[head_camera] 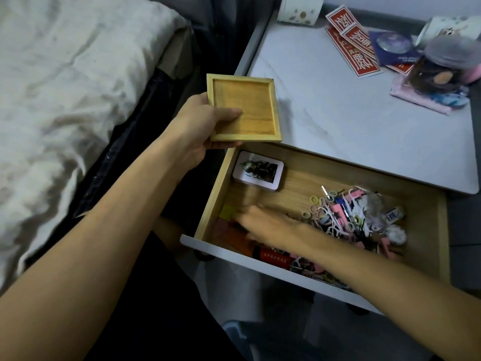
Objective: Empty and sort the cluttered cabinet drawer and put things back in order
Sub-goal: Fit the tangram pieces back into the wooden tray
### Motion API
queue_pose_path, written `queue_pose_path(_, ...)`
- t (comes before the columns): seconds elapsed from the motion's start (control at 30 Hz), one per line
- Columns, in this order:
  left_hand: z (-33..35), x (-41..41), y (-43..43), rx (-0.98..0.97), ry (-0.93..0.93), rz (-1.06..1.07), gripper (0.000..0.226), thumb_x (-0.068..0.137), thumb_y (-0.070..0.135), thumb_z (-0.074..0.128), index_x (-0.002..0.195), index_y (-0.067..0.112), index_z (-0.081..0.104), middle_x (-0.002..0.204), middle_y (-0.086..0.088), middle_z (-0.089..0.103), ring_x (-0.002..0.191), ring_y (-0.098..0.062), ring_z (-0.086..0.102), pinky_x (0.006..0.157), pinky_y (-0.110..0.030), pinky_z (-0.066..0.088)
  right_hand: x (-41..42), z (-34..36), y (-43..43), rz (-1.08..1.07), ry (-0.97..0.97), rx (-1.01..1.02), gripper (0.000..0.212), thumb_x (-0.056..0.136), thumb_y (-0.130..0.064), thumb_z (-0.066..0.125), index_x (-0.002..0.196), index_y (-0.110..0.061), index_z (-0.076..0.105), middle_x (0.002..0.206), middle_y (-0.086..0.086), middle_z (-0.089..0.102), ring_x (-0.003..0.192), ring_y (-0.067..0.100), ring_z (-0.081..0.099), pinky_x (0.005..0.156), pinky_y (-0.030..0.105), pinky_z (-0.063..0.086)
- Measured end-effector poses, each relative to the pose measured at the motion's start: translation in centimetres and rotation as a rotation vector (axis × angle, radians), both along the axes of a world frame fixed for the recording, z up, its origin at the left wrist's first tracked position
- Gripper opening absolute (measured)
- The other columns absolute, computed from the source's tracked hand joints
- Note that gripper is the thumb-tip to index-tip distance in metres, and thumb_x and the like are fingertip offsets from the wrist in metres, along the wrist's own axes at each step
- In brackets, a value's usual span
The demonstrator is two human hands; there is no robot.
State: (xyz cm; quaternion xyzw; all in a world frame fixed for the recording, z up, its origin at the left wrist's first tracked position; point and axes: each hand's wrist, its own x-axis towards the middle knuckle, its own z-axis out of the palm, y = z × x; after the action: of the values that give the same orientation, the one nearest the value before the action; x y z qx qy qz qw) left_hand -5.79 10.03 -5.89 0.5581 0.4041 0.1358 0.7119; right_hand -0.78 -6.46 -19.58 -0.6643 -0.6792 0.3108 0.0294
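Note:
My left hand (201, 126) grips a small square wooden tray (244, 109) by its left edge, held above the drawer's back left corner. The wooden drawer (213, 194) stands pulled open below the grey cabinet top (351, 121). My right hand (263, 225) is blurred and reaches down into the drawer's front left, over orange and yellow flat items (229, 225); whether it holds anything cannot be told. A white tin with a picture lid (257, 170) lies at the back left. A tangled pile of hair ties, clips and floss picks (348, 214) fills the right side.
On the cabinet top lie red printed cards (356, 48), a dark blue card (395, 48), a white cup (299, 9) and a plush figure on pink cloth (440, 74). A bed with pale bedding (65, 100) lies to the left.

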Motion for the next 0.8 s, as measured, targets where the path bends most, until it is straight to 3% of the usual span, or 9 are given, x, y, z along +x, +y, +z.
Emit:
queue_pose_path(0.13,-0.1,-0.1,0.1,0.001,0.007,-0.002,0.029,0.091,0.009,0.065,0.119,0.015,0.058,0.112,-0.007,0.066,0.098,-0.022,0.068,0.063,-0.030,0.059,0.0,0.2,0.1,0.038,-0.052,0.052,0.018,0.089,-0.005,0.066,0.106,-0.002,0.061,0.100,0.013,0.063,0.084,0.024,0.065,0.069,0.035,0.054)
queue_pose_path(0.4,0.0,-0.1,-0.1,-0.006,0.011,-0.007,0.027,0.091,0.008,0.065,0.116,0.016,0.058,0.114,-0.009,0.065,0.100,-0.024,0.068,0.062,-0.030,0.059,-0.4,-0.2,-0.3,0.036,-0.090,0.081,0.019,0.088,0.002,0.061,0.107,-0.003,0.060,0.099,0.016,0.063,0.087,0.029,0.065,0.069,0.039,0.053)
queue_pose_path(0.5,0.0,-0.1,-0.1,0.002,0.013,-0.007,0.026,0.091,0.009,0.065,0.115,0.016,0.058,0.114,-0.009,0.065,0.100,-0.024,0.068,0.063,-0.032,0.059,-1.1,-0.5,-0.3,0.026,-0.159,0.033,0.023,0.096,-0.005,0.049,0.117,-0.001,0.057,0.114,0.021,0.060,0.104,0.037,0.060,0.081,0.045,0.052)
queue_pose_path(0.6,0.0,-0.2,-0.1,0.003,0.014,-0.013,0.023,0.092,0.008,0.065,0.110,0.019,0.058,0.112,-0.008,0.065,0.100,-0.024,0.067,0.064,-0.032,0.059,-2.2,-0.9,0.2,0.019,-0.212,-0.069,0.035,0.103,-0.017,0.031,0.129,-0.004,0.051,0.133,0.023,0.049,0.121,0.043,0.047,0.096,0.057,0.040)
queue_pose_path(0.7,-0.1,-0.1,-0.1,0.007,0.013,-0.017,0.024,0.091,0.009,0.065,0.112,0.018,0.058,0.112,-0.008,0.065,0.100,-0.024,0.068,0.064,-0.032,0.059,-2.6,-0.5,0.3,-0.096,-0.142,-0.101,0.030,0.102,-0.011,0.036,0.123,-0.002,0.055,0.123,0.023,0.056,0.114,0.043,0.053,0.089,0.054,0.044)
queue_pose_path(0.8,0.0,-0.1,-0.1,0.004,0.012,-0.013,0.026,0.091,0.009,0.066,0.116,0.016,0.058,0.112,-0.008,0.066,0.099,-0.024,0.068,0.063,-0.031,0.059,-1.7,0.6,-0.2,-0.116,-0.103,-0.059,0.023,0.096,-0.006,0.052,0.118,-0.004,0.057,0.110,0.017,0.062,0.101,0.034,0.061,0.071,0.039,0.046)
